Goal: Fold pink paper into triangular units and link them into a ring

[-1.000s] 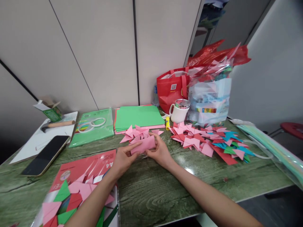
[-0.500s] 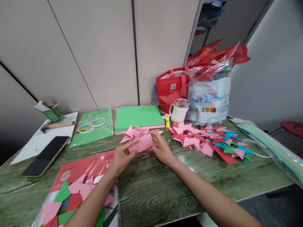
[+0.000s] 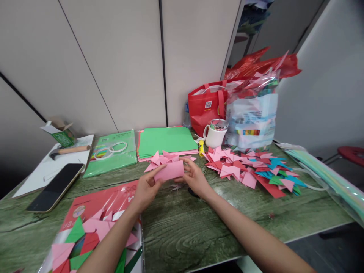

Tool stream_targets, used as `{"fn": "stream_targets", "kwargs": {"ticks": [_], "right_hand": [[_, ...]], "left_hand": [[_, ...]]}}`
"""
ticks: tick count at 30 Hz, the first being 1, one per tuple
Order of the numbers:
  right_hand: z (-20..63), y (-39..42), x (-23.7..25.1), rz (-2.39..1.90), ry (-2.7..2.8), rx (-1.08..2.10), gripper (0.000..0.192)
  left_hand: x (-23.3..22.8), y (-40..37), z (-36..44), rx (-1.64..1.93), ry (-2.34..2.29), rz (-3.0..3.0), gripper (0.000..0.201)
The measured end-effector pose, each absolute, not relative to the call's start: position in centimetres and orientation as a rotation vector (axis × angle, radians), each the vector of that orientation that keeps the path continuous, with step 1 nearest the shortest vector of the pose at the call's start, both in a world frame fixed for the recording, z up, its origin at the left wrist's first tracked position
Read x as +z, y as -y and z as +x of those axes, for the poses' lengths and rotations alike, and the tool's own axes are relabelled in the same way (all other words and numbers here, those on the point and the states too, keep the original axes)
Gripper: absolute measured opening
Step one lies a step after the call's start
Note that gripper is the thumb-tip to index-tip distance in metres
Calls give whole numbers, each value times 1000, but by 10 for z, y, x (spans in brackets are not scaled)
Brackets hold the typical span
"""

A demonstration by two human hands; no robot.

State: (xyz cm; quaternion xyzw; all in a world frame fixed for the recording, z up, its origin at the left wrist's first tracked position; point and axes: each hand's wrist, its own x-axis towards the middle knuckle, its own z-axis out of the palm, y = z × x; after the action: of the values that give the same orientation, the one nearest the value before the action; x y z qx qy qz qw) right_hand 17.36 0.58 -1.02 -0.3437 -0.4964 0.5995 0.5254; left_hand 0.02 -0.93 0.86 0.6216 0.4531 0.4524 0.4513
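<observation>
Both forearms are reaching in from the bottom edge and converging at mid-table. The left hand [image 3: 146, 187] is pinching the left end of a pink paper [image 3: 170, 171], thumb on top, fingers curled underneath. The right hand [image 3: 194, 177] is gripping the right end, thumb up near the top edge, fingers wrapping behind. The paper is being held a bit above the table [image 3: 199, 235], long side roughly level, slightly tilted up to the right, just in front of a small pink pile [image 3: 162, 158] of folded pieces. Wrists are sitting low and near the tabletop; whether they are touching it is unclear.

A big mixed pile [image 3: 250, 170] of pink, red, blue and green folded pieces is lying to the right. Green sheets [image 3: 166, 140] are stacked behind, with a mug [image 3: 216, 134] and red bag [image 3: 207, 104] further back. A phone [image 3: 55, 185] is lying far left, and a red paper pack [image 3: 93, 212] is under the left forearm.
</observation>
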Motion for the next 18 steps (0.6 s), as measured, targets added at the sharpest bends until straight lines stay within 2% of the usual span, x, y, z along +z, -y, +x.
{"fn": "stream_targets", "kwargs": {"ticks": [4, 7, 10, 14, 18], "right_hand": [[174, -6, -10, -814, 1150, 1457, 52], [176, -7, -10, -832, 1145, 1426, 41], [178, -7, -9, -914, 1146, 1345, 23], [177, -4, -3, -907, 1095, 1493, 51], [175, 2, 1, -856, 1134, 1686, 38]], "left_hand": [[9, 7, 2, 1240, -1011, 1422, 63], [9, 6, 2, 1278, -973, 1366, 73], [8, 4, 0, 1278, -1051, 1372, 66], [5, 4, -3, 1288, -1140, 1360, 51], [5, 4, -3, 1306, -1160, 1355, 46]]}}
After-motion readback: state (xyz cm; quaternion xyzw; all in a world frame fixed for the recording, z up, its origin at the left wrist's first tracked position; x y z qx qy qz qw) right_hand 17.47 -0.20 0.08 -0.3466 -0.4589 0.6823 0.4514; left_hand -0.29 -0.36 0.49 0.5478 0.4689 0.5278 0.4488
